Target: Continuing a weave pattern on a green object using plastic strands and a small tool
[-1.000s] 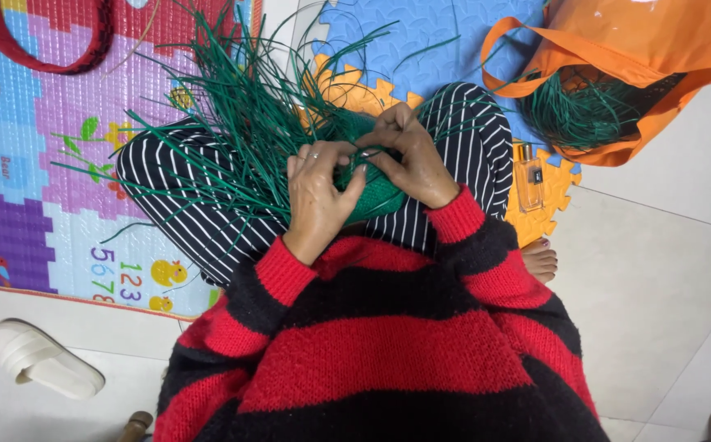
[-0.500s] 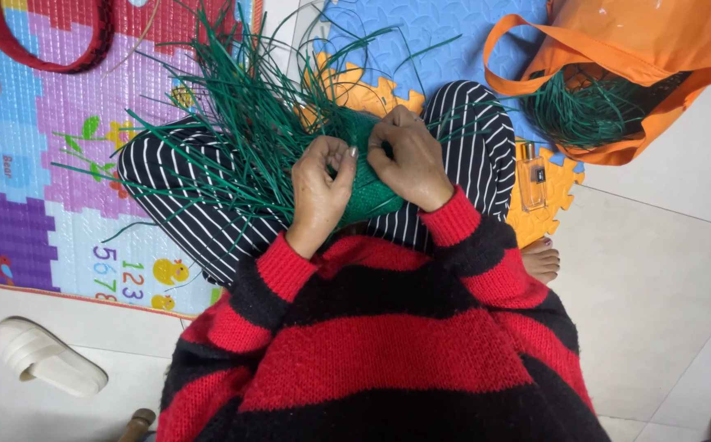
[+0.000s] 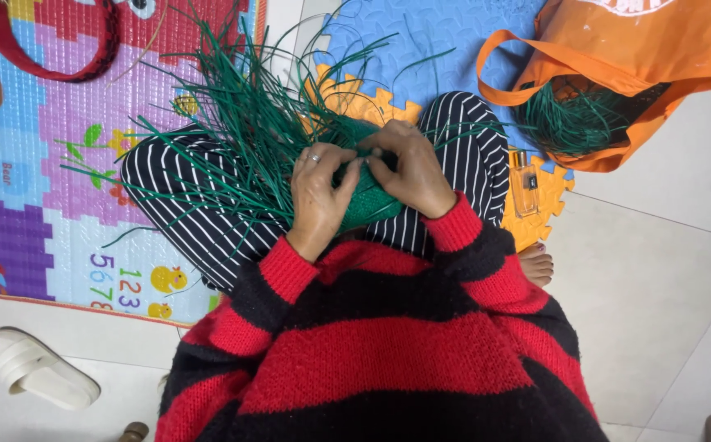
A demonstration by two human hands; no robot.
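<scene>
Both hands pinch the green woven piece [image 3: 367, 200] on the lap: left hand [image 3: 320, 196] and right hand [image 3: 411, 176] fingers closed on it; loose green strands [image 3: 241, 139] fan away up-left beyond the left fingers.

Green woven piece [image 3: 369, 200], tight mesh of plastic strands, rounded and cupped, resting on the lap against striped trousers, pinched at its upper edge between both hands. Loose green strips [image 3: 232, 135], long, thin and stiff, fanning up and leftward from the woven edge in a dense spray, tips spread over the knee and play mat.
</scene>
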